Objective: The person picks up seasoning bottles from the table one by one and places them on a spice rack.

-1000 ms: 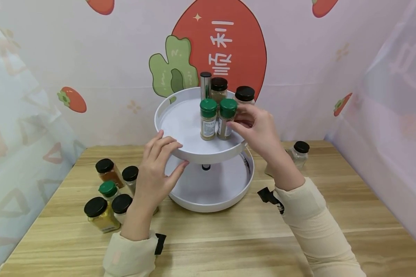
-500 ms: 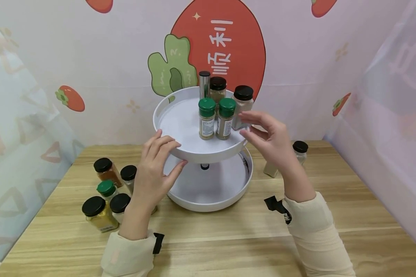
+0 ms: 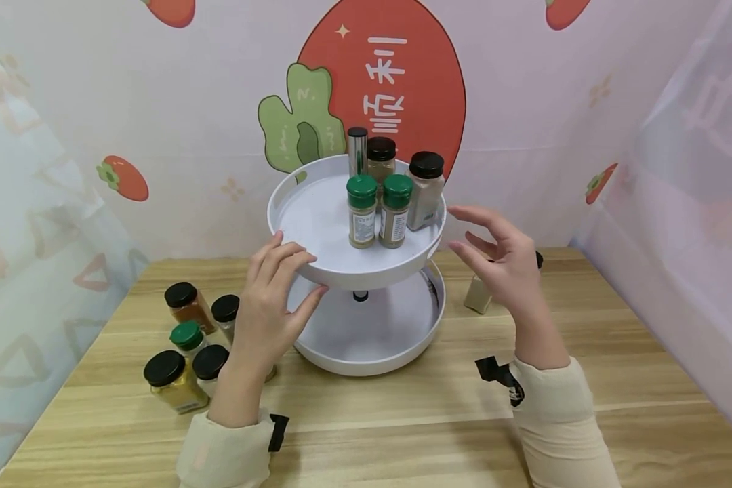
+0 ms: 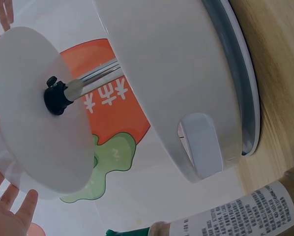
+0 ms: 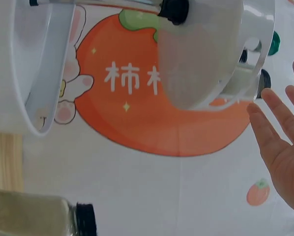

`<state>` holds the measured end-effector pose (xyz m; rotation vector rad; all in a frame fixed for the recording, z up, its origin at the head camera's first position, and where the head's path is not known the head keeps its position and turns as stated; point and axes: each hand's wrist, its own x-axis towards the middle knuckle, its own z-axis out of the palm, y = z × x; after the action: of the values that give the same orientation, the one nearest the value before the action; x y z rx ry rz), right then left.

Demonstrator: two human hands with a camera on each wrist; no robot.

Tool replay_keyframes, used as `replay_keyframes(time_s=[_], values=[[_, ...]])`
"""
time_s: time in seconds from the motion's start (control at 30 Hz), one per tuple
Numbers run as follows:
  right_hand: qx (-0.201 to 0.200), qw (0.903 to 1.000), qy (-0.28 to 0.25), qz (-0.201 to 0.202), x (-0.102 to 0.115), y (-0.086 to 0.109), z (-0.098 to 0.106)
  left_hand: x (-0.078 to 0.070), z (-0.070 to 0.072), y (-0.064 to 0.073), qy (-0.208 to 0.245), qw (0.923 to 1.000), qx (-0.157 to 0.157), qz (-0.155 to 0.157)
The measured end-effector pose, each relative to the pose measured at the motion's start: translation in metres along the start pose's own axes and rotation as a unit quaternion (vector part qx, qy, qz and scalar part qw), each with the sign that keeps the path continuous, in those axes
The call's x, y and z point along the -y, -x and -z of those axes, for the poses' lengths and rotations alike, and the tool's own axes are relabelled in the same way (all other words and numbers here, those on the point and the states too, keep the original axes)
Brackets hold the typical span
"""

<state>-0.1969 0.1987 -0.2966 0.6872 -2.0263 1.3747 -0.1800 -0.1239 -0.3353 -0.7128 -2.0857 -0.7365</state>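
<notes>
A white two-tier round spice rack (image 3: pixel 366 274) stands mid-table. My left hand (image 3: pixel 268 298) holds the upper tray's left front rim, fingers over the edge and thumb low against it. To the right of that tray, my right hand (image 3: pixel 506 261) hovers with fingers bent loosely apart, touching nothing. Nearest to it is a square black-lidded spice jar (image 3: pixel 425 193), upright inside the rim. Two green-capped spice bottles (image 3: pixel 362 213) stand in front of the steel post (image 3: pixel 357 150). Another black-lidded jar (image 3: pixel 381 159) stands behind them, partly hidden. The lower tray (image 3: pixel 366 332) shows a bare floor.
Several spice jars (image 3: pixel 177 383) with black or green lids are grouped at the left, some hidden by the left forearm. A pale jar (image 3: pixel 478 295) and a black lid (image 3: pixel 539 259) show around the right hand. A printed cloth (image 3: pixel 207 81) hangs behind the wooden table.
My right hand has let go of the square black-lidded jar on the upper tray and drawn back to the right. The left hand stays at the rim.
</notes>
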Motion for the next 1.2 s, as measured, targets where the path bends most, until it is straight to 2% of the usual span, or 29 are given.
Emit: replay_keyframes(time_s=[0.1, 0.23, 0.57, 0.7, 0.8, 0.9, 1.03, 1.2], values=[[-0.003, 1.0, 0.008, -0.002, -0.006, 0.003, 0.009, 0.0, 0.0, 0.0, -0.003, 1.0, 0.001, 0.003], [0.011, 0.9986, 0.051, 0.005, -0.016, 0.008, 0.026, 0.0, -0.001, 0.001, -0.003, 1.0, 0.004, 0.007], [0.063, 0.9876, 0.144, -0.011, -0.038, 0.016, 0.071, 0.001, -0.001, 0.001, -0.003, 1.0, -0.002, 0.001], [0.073, 0.9805, 0.167, -0.072, -0.047, 0.022, 0.089, 0.001, -0.001, 0.0, -0.003, 1.0, 0.002, 0.002], [0.083, 0.9731, 0.171, -0.13, -0.054, 0.028, 0.103, 0.001, -0.001, -0.001, -0.004, 1.0, 0.004, -0.002], [0.099, 0.9662, 0.166, -0.171, -0.063, 0.031, 0.113, 0.002, -0.001, -0.002, -0.007, 1.0, 0.002, -0.006], [0.12, 0.9547, 0.171, -0.212, -0.074, 0.033, 0.12, 0.002, -0.001, -0.001, -0.009, 0.9999, -0.001, -0.008], [0.141, 0.9496, 0.153, -0.235, -0.095, 0.038, 0.126, 0.002, -0.002, -0.002, -0.005, 0.9999, -0.006, -0.012]])
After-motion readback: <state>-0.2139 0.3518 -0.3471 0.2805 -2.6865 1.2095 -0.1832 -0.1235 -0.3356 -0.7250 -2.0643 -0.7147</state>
